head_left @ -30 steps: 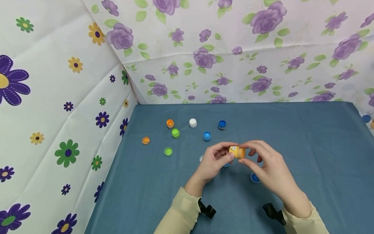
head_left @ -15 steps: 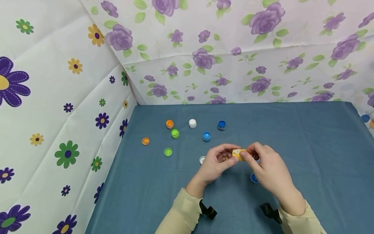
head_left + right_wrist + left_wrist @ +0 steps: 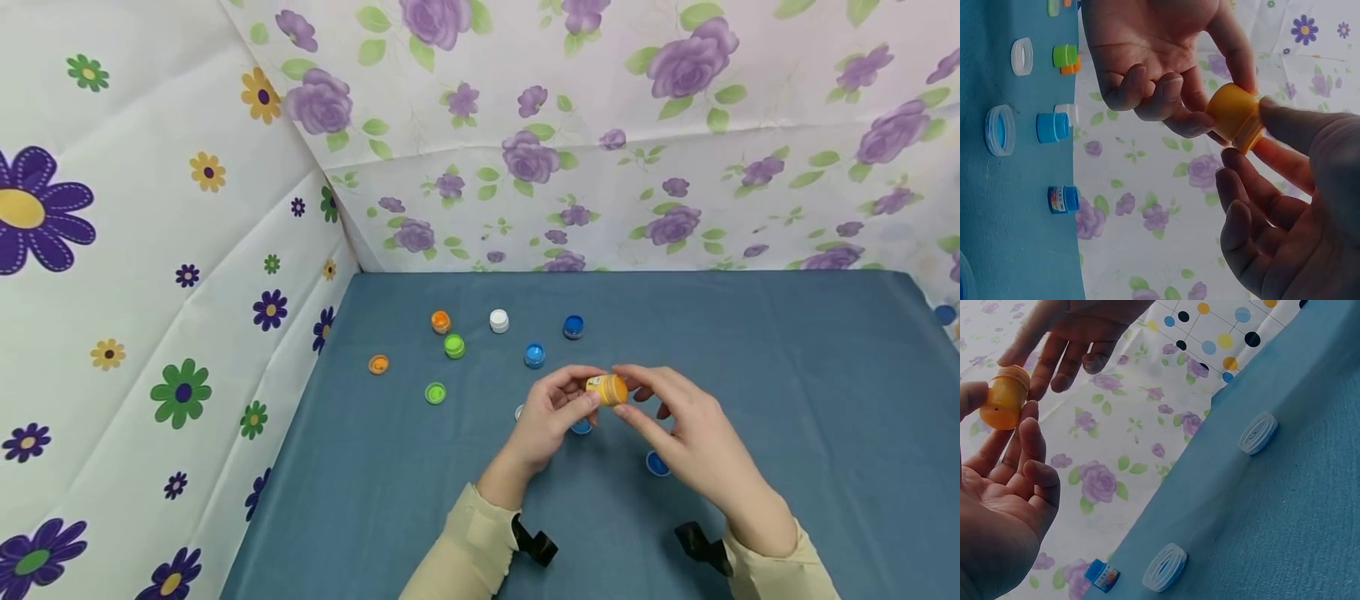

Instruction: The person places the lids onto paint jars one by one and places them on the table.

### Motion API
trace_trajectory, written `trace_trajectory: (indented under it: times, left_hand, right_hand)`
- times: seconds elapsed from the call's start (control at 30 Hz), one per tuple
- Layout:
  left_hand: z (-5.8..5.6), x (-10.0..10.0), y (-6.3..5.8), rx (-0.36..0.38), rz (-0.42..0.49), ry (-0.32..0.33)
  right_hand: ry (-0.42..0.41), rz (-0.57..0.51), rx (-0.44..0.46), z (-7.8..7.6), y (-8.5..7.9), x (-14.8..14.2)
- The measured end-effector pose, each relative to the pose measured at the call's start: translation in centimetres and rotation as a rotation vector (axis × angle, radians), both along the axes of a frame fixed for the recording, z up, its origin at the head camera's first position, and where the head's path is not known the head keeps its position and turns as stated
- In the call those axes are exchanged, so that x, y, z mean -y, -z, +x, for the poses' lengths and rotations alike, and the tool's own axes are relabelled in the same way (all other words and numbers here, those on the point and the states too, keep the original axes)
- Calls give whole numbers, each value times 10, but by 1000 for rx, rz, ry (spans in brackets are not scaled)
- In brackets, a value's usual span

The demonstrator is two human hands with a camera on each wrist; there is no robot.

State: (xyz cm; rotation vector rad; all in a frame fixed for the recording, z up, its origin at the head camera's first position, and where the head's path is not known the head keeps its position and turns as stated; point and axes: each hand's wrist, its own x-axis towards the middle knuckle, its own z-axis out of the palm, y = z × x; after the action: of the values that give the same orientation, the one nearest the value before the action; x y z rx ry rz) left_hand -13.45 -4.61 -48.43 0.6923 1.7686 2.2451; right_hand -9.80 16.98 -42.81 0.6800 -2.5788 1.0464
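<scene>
A: Yellow pot (image 3: 606, 389), small, plastic, held above the blue table (image 3: 787, 400) between both hands. Left hand (image 3: 551, 417) pinches the body end with thumb and forefinger; right hand (image 3: 678, 425) has thumb and first fingers (image 3: 1285, 128) round the ribbed lid end.

B: Change against half a second back?

A: Then the right hand's fingers were bunched tight over the pot, most of it covered. Now they have spread, the outer fingers loose and fanned, and more of the yellow shows. The pot lies on its side as before, at much the same spot.

B: Reading?

A: Likely a re-grip between twists at the lid. The right-wrist view shows the lid sitting on the pot, no clear gap, so it counts as not yet off.

B: Surroundings?

A: Five open pots stand farther back: orange (image 3: 440, 322), green (image 3: 453, 346), white (image 3: 498, 321), light blue (image 3: 534, 356), dark blue (image 3: 573, 327). Loose lids lie about: orange lid (image 3: 378, 364), green lid (image 3: 435, 392), blue lid (image 3: 657, 464) near the right hand. None moved.
</scene>
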Motion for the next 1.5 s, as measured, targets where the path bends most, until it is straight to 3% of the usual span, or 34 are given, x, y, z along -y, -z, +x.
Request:
trace_trajectory:
  times: [0.23, 0.7, 1.1, 1.2, 1.33, 1.5]
  left_hand:
    - [2, 0, 1, 14, 9, 14]
    - [4, -4, -1, 2, 39, 33]
    - [4, -10, -3, -114, -9, 57]
    - [5, -12, -6, -97, -15, 65]
    - [5, -14, -10, -15, -19, 65]
    - [6, -14, -7, 35, -29, 31]
  right_hand:
    - [15, 26, -34, 2, 3, 0]
    - [64, 115, 50, 8, 1, 2]
    - [180, 100, 124, 9, -1, 6]
    - [181, 110, 157, 9, -4, 3]
    - [153, 96, 207, 8, -8, 0]
    - [93, 97, 157, 8, -7, 0]
